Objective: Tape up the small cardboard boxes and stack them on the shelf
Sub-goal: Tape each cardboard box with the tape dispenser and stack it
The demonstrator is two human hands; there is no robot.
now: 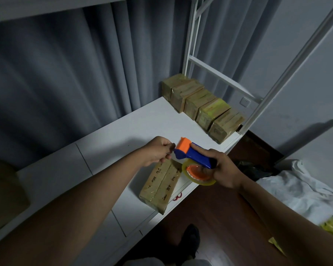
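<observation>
Right hand (222,170) wraps the tape dispenser (192,157) handle; left hand (160,151) pinches the tape end at its cutter. Box (160,187) lies below, frame centre. Risk: tape folding onto itself if pulled slack.

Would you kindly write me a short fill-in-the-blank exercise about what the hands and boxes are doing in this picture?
1. The right hand grips the blue handle of the tape ____.
2. The left hand pinches the tape's loose end beside the dispenser's ____-coloured head.
3. Below the hands, a cardboard box lies on the ____ surface.
4. The row of taped boxes at the far end numbers ____.

Missing words: dispenser; orange; white; five.
</observation>
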